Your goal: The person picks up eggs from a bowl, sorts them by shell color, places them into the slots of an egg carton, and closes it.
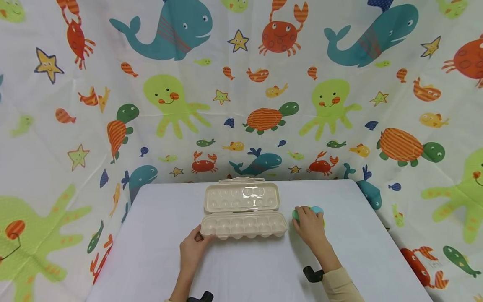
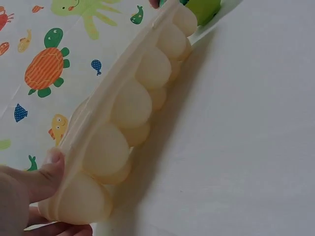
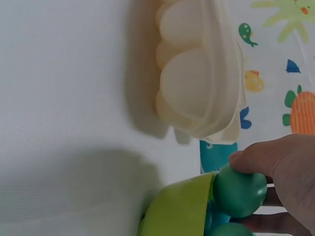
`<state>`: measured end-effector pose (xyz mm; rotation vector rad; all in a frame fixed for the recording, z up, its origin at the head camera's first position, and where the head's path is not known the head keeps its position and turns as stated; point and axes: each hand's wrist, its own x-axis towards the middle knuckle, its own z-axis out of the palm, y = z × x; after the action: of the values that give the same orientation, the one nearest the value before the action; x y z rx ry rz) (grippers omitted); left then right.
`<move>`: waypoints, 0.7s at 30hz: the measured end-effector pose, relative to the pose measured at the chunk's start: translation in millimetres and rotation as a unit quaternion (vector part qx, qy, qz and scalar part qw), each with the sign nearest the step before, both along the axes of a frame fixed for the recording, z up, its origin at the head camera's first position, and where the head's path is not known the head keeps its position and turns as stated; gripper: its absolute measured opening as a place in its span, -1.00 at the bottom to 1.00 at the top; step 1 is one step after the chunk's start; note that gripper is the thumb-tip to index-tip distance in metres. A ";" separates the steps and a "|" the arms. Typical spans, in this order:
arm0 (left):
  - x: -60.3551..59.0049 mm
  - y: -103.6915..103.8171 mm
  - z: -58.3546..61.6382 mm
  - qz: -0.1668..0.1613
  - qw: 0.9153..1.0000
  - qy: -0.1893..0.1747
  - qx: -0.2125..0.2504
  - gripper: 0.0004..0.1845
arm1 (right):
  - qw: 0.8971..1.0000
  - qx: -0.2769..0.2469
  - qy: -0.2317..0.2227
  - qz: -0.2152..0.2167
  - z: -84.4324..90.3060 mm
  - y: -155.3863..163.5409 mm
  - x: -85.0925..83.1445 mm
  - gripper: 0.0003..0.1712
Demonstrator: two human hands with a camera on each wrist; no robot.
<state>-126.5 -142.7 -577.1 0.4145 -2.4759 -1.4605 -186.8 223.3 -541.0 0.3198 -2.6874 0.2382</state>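
Note:
A cream plastic egg carton [image 1: 243,226] lies on the table with its clear lid [image 1: 241,197] folded back and its cups bare. My left hand [image 1: 191,247] grips the carton's left end, thumb on the rim and fingers underneath, as the left wrist view shows. Right of the carton is a lime-green bowl [image 3: 174,209] of toy eggs. Over it, my right hand [image 1: 310,226] pinches a smooth green egg [image 3: 239,191] at the bowl's mouth, thumb on one side and fingers behind. A blue egg [image 1: 318,209] and another green egg [image 3: 231,230] show in the bowl.
The table [image 1: 162,214] has a white cloth over it. A curtain [image 1: 226,113] printed with sea animals hangs behind it and along both sides. Each wrist carries a black camera mount [image 1: 313,274].

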 end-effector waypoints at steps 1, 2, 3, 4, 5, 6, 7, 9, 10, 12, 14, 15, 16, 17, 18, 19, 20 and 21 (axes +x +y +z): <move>1.0 1.9 -2.1 0.004 1.000 0.006 0.008 -0.25 | 1.000 0.000 0.001 0.001 0.4 -0.1 0.2 -0.51; 2.0 3.8 -4.3 0.006 1.000 0.011 0.018 -0.24 | 1.000 0.000 0.002 0.002 0.9 -0.4 0.3 -0.50; 2.7 5.5 -6.7 0.009 0.999 0.015 0.030 -0.24 | 1.000 -0.002 0.005 0.004 1.5 -0.8 0.5 -0.50; 3.5 7.1 -9.0 0.009 0.999 0.023 0.041 -0.24 | 1.000 -0.005 0.009 0.006 1.9 -1.2 0.4 -0.49; 4.2 8.6 -11.1 0.011 0.998 0.028 0.052 -0.23 | 1.000 -0.009 0.012 0.008 2.4 -1.7 0.2 -0.49; 4.9 9.9 -13.3 0.011 0.997 0.035 0.061 -0.22 | 1.000 -0.015 0.016 0.011 2.9 -2.3 0.0 -0.48; 5.4 11.2 -15.4 0.013 0.997 0.040 0.070 -0.22 | 0.999 -0.021 0.020 0.015 3.4 -3.0 -0.4 -0.47; 5.9 12.9 -20.6 0.014 0.995 0.050 0.085 -0.21 | 0.999 -0.041 0.026 0.025 4.6 -4.8 -1.4 -0.46; 6.1 13.6 -23.2 0.016 0.994 0.054 0.091 -0.21 | 0.998 -0.051 0.027 0.030 5.5 -6.1 -1.9 -0.46; 6.6 14.5 -28.6 0.018 0.993 0.059 0.098 -0.20 | 0.996 -0.076 0.020 0.041 7.3 -8.9 -2.4 -0.45; 6.9 15.4 -34.0 0.019 0.992 0.065 0.107 -0.19 | 0.994 -0.103 0.001 0.046 9.6 -12.7 -2.2 -0.44; 7.2 15.8 -36.1 0.018 0.991 0.069 0.112 -0.19 | 0.992 -0.115 -0.011 0.047 10.8 -14.8 -1.9 -0.44; 7.7 15.6 -38.3 0.018 0.991 0.072 0.115 -0.18 | 0.990 -0.129 -0.022 0.048 11.1 -17.9 -1.9 -0.43; 8.3 15.5 -40.3 0.016 0.990 0.077 0.118 -0.18 | 0.988 -0.141 -0.030 0.051 11.4 -21.2 -1.9 -0.42; 8.6 15.4 -41.9 0.016 0.989 0.081 0.123 -0.17 | 0.986 -0.151 -0.039 0.054 11.4 -24.9 -2.0 -0.41; 9.0 15.5 -43.3 0.015 0.988 0.084 0.125 -0.17 | 0.985 -0.158 -0.043 0.058 10.7 -28.8 -2.5 -0.39; 9.2 15.4 -44.5 0.014 0.988 0.086 0.129 -0.16 | 0.983 -0.165 -0.045 0.064 10.1 -33.3 -2.9 -0.39; 9.8 15.4 -45.7 0.013 0.988 0.088 0.130 -0.16 | 0.982 -0.170 -0.044 0.070 8.9 -38.0 -3.6 -0.38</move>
<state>-116.7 -127.2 -622.8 0.3471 -2.1448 -1.7350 -190.4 185.2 -532.1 0.3996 -2.6482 0.7604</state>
